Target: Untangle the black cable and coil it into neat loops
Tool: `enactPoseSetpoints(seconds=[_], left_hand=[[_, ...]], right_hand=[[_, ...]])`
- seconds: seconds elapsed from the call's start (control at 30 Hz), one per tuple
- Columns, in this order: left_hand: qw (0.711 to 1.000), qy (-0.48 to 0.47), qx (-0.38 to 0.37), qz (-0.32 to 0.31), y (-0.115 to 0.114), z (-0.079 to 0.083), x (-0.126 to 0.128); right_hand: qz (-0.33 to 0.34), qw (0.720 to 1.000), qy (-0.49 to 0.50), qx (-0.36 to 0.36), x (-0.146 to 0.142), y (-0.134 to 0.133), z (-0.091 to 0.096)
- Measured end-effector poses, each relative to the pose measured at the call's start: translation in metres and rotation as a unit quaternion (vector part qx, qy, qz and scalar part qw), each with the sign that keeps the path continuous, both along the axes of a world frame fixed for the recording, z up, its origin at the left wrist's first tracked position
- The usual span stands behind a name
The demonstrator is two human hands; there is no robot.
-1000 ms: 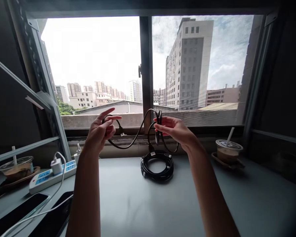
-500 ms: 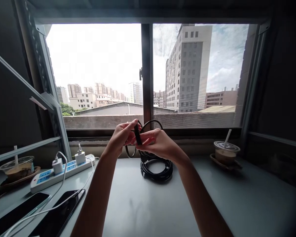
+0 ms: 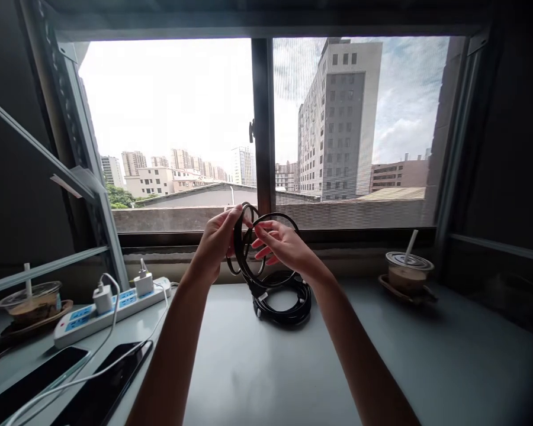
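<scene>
My left hand (image 3: pixel 217 239) is closed around a bundle of black cable (image 3: pixel 238 242), held up above the table before the window. Several loops of it hang below the fingers toward the coil underneath. On the bundle's right side, my right hand (image 3: pixel 286 245) pinches a strand between thumb and index finger, while its other fingers are loosely bent. Below both hands a black coiled cable (image 3: pixel 305 307) lies on the table, with a small pale plug or tag (image 3: pixel 263 296) at its left. Whether the held loops join this coil I cannot tell.
At the left stand a white power strip (image 3: pixel 89 330) with two chargers and white cords, and two phones (image 3: pixel 100 384) lying flat. Iced drinks with straws stand at the far left (image 3: pixel 33 303) and right (image 3: pixel 407 275). A metal frame (image 3: pixel 109 236) borders the window.
My right hand has moved from the lower end of the dark bundle up to a strand at its side. The left hand is slightly higher, and the loops now hang more open.
</scene>
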State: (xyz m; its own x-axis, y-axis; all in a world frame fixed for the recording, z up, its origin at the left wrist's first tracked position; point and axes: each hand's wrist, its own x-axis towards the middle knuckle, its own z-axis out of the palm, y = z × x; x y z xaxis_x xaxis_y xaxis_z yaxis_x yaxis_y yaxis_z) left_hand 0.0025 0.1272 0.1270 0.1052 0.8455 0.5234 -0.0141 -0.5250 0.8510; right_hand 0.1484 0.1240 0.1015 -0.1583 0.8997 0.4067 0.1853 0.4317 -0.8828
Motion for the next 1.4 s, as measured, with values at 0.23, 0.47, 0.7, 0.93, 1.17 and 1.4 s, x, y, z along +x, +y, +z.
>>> enactPoseSetpoints(seconds=[0.23,0.47,0.7,0.93,1.17,1.4], left_hand=[[0.999,0.043,-0.011,-0.017,0.007,-0.005,-0.002],[0.995,-0.066,-0.011,0.074,0.023,-0.006,-0.011],[0.975,-0.121,0.069,0.172,0.038,-0.005,-0.036],[0.959,-0.099,0.137,0.227,0.046,-0.008,-0.047],[0.944,-0.073,0.171,0.272,0.056,-0.013,-0.052],[0.897,-0.162,0.199,0.361,0.042,-0.007,-0.055]], right_hand=[[0.115,0.924,0.364,-0.017,0.011,-0.009,0.015],[0.129,0.927,0.352,-0.026,0.049,-0.04,0.03],[-0.029,0.961,0.276,0.004,0.084,-0.059,0.026],[-0.128,0.948,0.289,0.024,0.1,-0.058,0.023],[-0.147,0.954,0.26,0.02,0.108,-0.065,0.023],[-0.106,0.962,0.25,-0.02,0.109,-0.077,0.025]])
